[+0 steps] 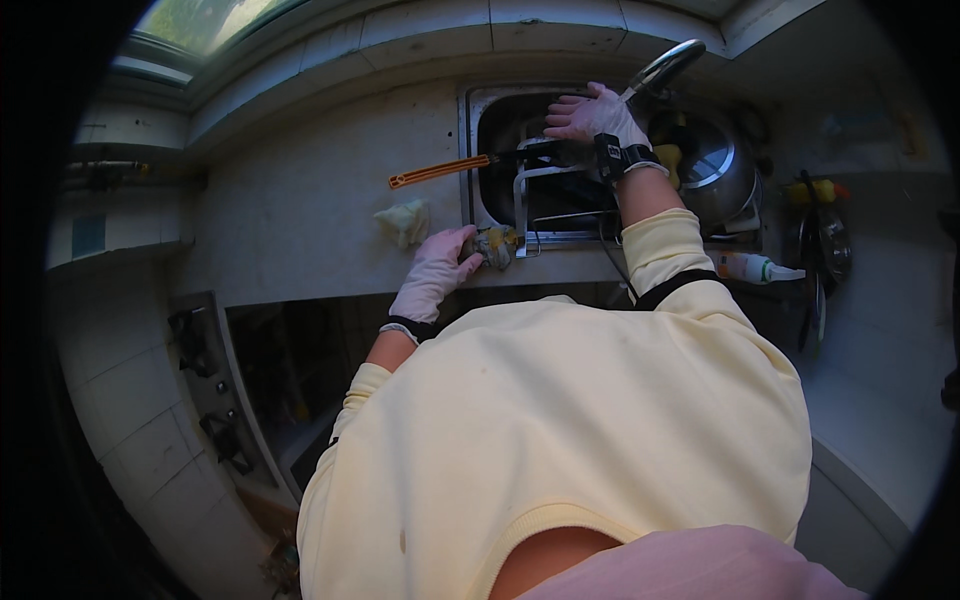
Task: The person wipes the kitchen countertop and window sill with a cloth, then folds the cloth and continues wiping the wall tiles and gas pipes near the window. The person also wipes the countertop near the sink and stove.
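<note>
My right hand (589, 116), in a thin glove, is held out under the curved metal faucet (667, 64), its fingers apart and nothing in them. It is over the metal sink (466, 127), which holds a light wire rack (520, 191). A tool with an orange handle (439, 172) lies across the left sink rim; its dark end is partly hidden. At the front left rim, my gloved left hand (442, 262) has thumb and fingers around the left end of a crumpled grey and yellow cloth (495, 246). Beside it on the countertop rests a pale crumpled cloth (405, 223).
A large metal pot (716, 169) stands right of the sink, with a yellow item (667, 161) near my wrist. A white bottle (746, 267) lies near the front right. Utensils (814, 255) hang farther right. At left is a gas stove (217, 390); a window (202, 30) is above.
</note>
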`<state>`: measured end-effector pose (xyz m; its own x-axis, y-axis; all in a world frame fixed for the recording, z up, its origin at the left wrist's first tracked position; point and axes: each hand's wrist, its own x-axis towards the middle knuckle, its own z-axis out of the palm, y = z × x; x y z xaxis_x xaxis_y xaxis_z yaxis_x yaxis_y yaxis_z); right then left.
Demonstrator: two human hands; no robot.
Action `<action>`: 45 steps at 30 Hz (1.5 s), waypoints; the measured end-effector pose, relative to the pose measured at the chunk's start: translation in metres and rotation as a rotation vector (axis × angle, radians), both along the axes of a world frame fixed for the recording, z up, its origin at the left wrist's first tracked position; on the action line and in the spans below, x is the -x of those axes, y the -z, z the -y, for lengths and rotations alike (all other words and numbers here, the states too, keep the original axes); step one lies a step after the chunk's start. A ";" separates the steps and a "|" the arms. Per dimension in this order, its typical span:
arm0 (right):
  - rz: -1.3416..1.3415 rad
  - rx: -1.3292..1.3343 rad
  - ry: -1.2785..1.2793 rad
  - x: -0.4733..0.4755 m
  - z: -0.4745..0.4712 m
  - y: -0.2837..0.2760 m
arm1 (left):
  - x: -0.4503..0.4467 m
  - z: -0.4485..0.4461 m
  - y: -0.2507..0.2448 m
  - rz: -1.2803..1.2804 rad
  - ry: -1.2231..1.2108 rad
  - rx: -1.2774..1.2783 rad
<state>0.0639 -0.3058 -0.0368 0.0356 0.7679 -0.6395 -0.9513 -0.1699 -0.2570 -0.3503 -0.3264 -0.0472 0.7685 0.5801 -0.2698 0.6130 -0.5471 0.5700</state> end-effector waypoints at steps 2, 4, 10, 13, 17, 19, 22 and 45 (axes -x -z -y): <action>-0.093 -0.049 -0.042 0.002 0.013 0.002 | 0.002 0.000 0.003 0.028 -0.020 0.013; -0.054 -0.033 -0.042 0.000 0.022 0.006 | 0.003 0.000 0.007 0.037 -0.042 0.042; -0.133 0.102 0.102 -0.013 0.009 0.027 | -0.013 -0.001 0.005 -0.053 0.011 0.017; -0.043 0.127 -0.026 -0.013 0.009 0.028 | -0.027 0.001 -0.006 -0.079 0.052 -0.027; 0.167 0.208 -0.136 -0.017 0.030 0.019 | -0.043 0.006 -0.016 -0.225 0.128 -0.049; 0.413 0.294 -0.209 -0.023 0.041 0.020 | -0.049 0.008 -0.016 -0.291 0.156 -0.059; 0.529 0.312 -0.091 -0.033 0.044 0.032 | -0.052 0.012 -0.012 -0.244 0.117 -0.041; 0.497 0.113 -0.196 -0.054 0.068 -0.024 | -0.003 -0.021 0.015 1.033 -0.702 1.234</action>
<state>0.1180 -0.3741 -0.0124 0.2176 0.7177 -0.6614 -0.6674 -0.3850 -0.6374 -0.3475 -0.3054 -0.0622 0.6097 0.6982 -0.3752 -0.3266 0.6526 0.6837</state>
